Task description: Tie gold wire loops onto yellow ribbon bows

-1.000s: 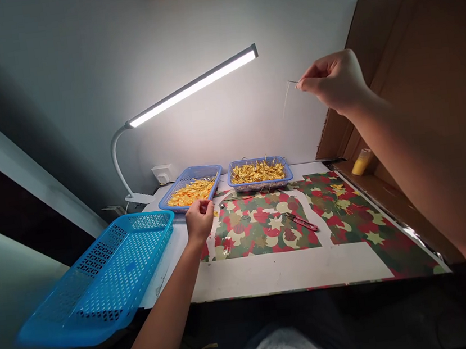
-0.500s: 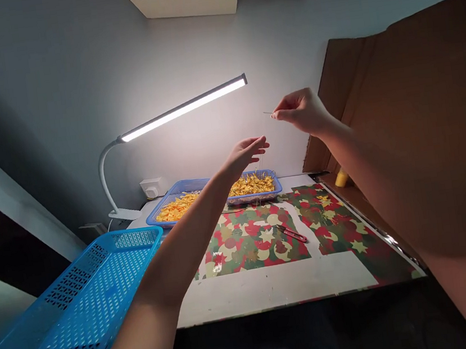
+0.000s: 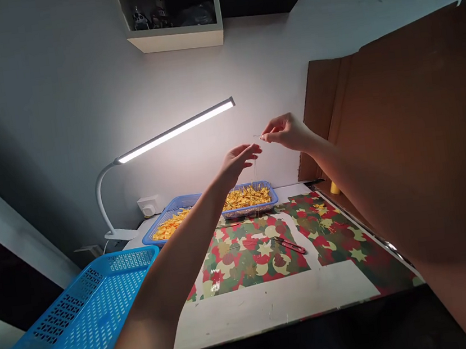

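Note:
My right hand [image 3: 285, 132] is raised in front of the wall and pinches a thin needle [image 3: 257, 136] that points left. A fine thread [image 3: 256, 183] hangs down from it toward the table. My left hand [image 3: 237, 160] is lifted just below and left of the right, fingers loosely curled beside the hanging thread; whether they grip it I cannot tell. Under both hands stands a blue basket [image 3: 273, 199] of small yellow folded paper pieces. A second blue basket [image 3: 151, 239] with orange-yellow pieces is to its left.
A lit white desk lamp [image 3: 172, 132] arches over the table. Red, green and cream patterned sheets [image 3: 246, 252] cover the tabletop, with small red-handled snips [image 3: 289, 244] on them. A big empty blue basket [image 3: 84, 311] sits at the near left. Brown cardboard [image 3: 400, 120] stands on the right.
My left hand rose from the table by the baskets up to the thread. My right hand came down and leftward with the needle. The view tilted upward.

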A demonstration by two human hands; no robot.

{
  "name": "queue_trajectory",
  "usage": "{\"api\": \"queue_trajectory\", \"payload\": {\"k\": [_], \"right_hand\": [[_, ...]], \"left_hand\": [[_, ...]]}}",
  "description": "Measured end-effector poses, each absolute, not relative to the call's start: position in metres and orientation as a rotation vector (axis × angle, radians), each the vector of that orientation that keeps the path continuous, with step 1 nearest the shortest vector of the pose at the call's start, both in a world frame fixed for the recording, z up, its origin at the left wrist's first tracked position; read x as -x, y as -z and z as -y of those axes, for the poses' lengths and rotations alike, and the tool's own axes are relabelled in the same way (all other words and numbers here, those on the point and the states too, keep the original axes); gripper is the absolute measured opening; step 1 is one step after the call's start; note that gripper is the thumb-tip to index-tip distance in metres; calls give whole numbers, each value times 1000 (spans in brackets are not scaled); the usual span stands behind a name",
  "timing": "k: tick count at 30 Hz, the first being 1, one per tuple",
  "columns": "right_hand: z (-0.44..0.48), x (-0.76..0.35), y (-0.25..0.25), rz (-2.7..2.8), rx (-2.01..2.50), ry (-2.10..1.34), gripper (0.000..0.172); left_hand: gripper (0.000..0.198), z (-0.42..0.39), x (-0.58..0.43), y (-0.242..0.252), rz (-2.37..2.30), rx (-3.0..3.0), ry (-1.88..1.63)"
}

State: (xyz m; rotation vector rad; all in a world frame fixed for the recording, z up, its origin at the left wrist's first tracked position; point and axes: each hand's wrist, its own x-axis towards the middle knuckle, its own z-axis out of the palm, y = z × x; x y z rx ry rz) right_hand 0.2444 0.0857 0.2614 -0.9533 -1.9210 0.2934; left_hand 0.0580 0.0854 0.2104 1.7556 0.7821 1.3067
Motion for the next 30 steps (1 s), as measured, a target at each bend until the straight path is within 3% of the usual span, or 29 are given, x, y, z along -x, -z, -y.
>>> {"api": "queue_trajectory", "payload": {"k": [7, 10, 17, 23, 30], "right_hand": [[-85, -239, -261, 1924, 932, -280, 12], [-84, -237, -259, 1946, 910, -302, 10], [-86, -245, -239, 2058, 803, -512, 12], [-96, -253, -238, 1715, 738, -798, 4], [-128, -287, -243, 1280, 850, -914, 17]], "left_hand": [[31, -85, -64, -219, -797, -1779, -1415], [38, -84, -63, -221, -759, -1745, -1311], [32, -72, -43, -207, -853, -1693, -1090], [36, -46, -8, -180, -888, -1596, -1020], [40, -12, 47, -141, -1026, -1402, -959]]}}
